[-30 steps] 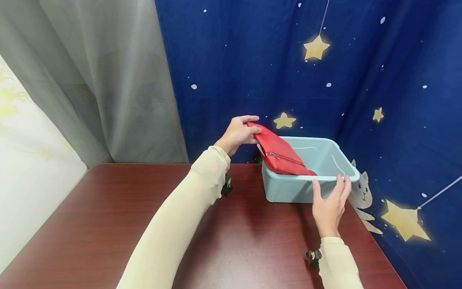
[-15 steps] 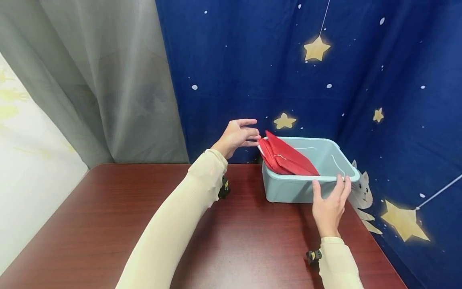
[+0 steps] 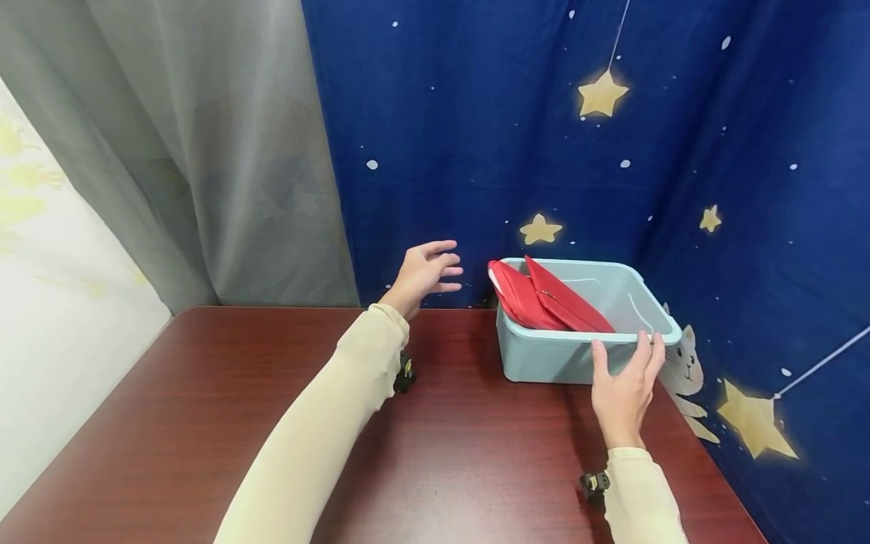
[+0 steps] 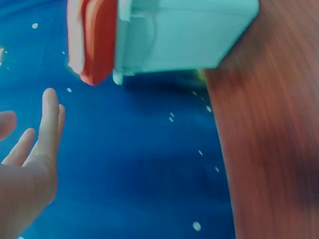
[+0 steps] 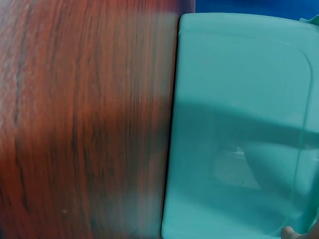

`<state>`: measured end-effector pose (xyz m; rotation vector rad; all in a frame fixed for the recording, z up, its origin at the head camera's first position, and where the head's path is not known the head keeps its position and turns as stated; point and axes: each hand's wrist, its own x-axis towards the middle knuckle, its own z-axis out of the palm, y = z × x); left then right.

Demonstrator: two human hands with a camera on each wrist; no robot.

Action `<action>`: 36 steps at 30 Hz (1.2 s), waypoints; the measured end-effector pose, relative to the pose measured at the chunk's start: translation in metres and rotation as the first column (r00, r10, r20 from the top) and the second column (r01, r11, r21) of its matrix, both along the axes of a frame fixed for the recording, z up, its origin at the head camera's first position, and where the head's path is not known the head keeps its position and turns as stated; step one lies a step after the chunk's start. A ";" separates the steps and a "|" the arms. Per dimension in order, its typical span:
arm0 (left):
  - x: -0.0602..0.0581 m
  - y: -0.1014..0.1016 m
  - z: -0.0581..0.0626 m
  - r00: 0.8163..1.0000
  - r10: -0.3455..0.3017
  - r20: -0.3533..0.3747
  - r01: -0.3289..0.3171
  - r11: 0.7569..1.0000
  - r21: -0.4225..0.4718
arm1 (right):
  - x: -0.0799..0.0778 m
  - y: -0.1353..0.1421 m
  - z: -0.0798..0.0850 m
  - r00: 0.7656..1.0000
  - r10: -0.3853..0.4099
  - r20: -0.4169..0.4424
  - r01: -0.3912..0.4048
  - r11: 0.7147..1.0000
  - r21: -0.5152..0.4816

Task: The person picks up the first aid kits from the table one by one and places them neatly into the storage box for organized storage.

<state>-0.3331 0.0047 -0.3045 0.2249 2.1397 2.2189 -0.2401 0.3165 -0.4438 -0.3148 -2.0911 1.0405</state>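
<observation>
A red zippered pouch (image 3: 571, 302) lies slanted inside the light blue plastic bin (image 3: 544, 359), its left end sticking up over the rim. To the left of the bin, my left hand (image 3: 424, 273) hovers in the air with fingers spread and nothing in them. In the left wrist view the same hand (image 4: 37, 154) is apart from the pouch (image 4: 97, 42). My right hand (image 3: 624, 393) touches the bin's front right rim with its fingertips, thumb and fingers spread apart. At the bottom corner of the right wrist view, one fingertip (image 5: 289, 232) shows against the bin wall (image 5: 239, 124).
The bin stands on a dark red wooden table (image 3: 448, 453), near its far right corner. Behind hangs a blue curtain (image 3: 442, 136) with stars, beside a grey curtain (image 3: 238, 166). A small black device (image 3: 594, 486) is on the right wrist.
My left hand has let go of the red pouch and moved left and down, away from the bin. The pouch has sunk into the bin. My right hand stays at the rim.
</observation>
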 end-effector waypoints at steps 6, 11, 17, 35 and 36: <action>-0.002 -0.020 -0.026 0.986 0.159 -0.058 -0.164 0.981 -0.102 | -0.001 0.004 0.004 0.999 -0.044 0.032 0.041 0.997 0.063; -0.001 -0.035 -0.044 0.960 0.238 -0.145 -0.272 0.915 -0.298 | -0.002 0.008 0.010 0.995 -0.100 0.014 0.097 0.986 0.137; -0.001 -0.051 -0.063 0.939 0.245 -0.240 -0.332 0.822 -0.462 | -0.009 0.003 0.026 0.996 -0.091 -0.007 0.090 0.969 0.228; 0.005 -0.081 -0.105 0.886 0.115 -0.449 -0.452 0.434 -0.779 | -0.044 -0.070 0.095 0.972 0.198 0.126 -0.234 0.846 0.478; 0.006 -0.082 -0.107 0.888 0.103 -0.449 -0.449 0.410 -0.794 | -0.044 -0.076 0.096 0.970 0.206 0.131 -0.244 0.836 0.491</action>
